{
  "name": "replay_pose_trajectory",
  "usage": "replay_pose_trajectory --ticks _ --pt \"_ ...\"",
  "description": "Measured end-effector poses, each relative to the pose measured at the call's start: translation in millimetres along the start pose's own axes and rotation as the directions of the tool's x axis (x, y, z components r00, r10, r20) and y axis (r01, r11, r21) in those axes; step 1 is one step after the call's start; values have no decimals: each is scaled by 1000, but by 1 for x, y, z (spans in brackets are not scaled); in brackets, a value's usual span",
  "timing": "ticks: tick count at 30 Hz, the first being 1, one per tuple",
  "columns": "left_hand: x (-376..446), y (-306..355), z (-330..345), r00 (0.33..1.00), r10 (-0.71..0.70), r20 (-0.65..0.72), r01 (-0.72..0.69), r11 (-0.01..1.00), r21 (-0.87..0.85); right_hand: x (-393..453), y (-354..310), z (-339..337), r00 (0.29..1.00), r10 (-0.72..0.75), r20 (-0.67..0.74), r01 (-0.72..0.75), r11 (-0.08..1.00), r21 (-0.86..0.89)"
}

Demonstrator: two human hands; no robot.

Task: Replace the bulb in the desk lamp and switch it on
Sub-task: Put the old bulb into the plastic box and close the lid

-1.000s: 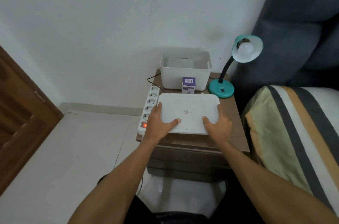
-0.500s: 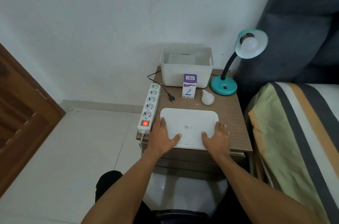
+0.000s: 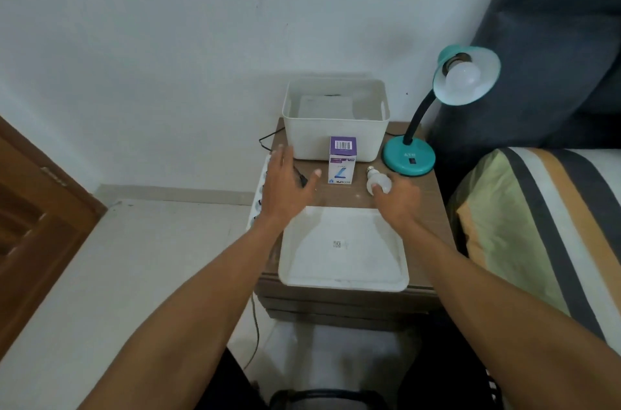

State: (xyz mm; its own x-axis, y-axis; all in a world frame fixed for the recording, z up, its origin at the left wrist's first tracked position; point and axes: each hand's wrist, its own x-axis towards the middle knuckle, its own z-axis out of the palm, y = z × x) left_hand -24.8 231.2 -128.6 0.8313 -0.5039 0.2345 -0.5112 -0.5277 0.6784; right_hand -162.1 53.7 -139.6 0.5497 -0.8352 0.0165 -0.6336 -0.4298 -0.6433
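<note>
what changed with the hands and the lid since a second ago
Both hands let go of the white lid, now lying flat at the nightstand's front edge. The left hand rose, open, above the plug; the right hand reached to the loose bulb, fingers touching it. The bulb box, bin and lamp stayed put.

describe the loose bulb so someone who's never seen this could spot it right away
On the brown wooden bedside table, find the teal desk lamp's round base. Just in front of it lies the loose white bulb on its side, right of the small purple-and-white carton. Unlike the bulb in the lamp shade, it has its metal screw cap exposed.
</note>
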Motion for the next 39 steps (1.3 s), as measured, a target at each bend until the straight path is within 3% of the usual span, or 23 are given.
replay_pose_trajectory --ticks 3,9,15,18,26,30,33,39 --pt "55 3 -5 999 7 -53 -9 1000 -27 31 -9 6 999 39 29 -39 999 18" --pt "139 0 0 998 -66 13 67 997 -38 61 -7 22 991 60 123 -61 998 7" --pt "182 -7 10 980 -130 150 139 989 -52 70 5 34 989 47 137 -38 997 -67" --pt "183 -13 14 982 -116 148 129 988 -80 68 6 32 992 16 122 -13 1000 -28" --pt "181 -17 14 984 -88 152 105 988 -113 59 -24 -6 974 -224 -18 224 964 141" --pt "178 -17 12 991 -31 129 51 987 -155 69 -63 -37 907 -406 -110 420 886 194" --pt "175 -14 11 995 6 104 14 981 -193 89 -93 -43 888 -439 -139 460 860 223" --pt "176 -12 12 997 5 82 10 983 -184 139 -124 -6 912 -403 78 375 895 242"
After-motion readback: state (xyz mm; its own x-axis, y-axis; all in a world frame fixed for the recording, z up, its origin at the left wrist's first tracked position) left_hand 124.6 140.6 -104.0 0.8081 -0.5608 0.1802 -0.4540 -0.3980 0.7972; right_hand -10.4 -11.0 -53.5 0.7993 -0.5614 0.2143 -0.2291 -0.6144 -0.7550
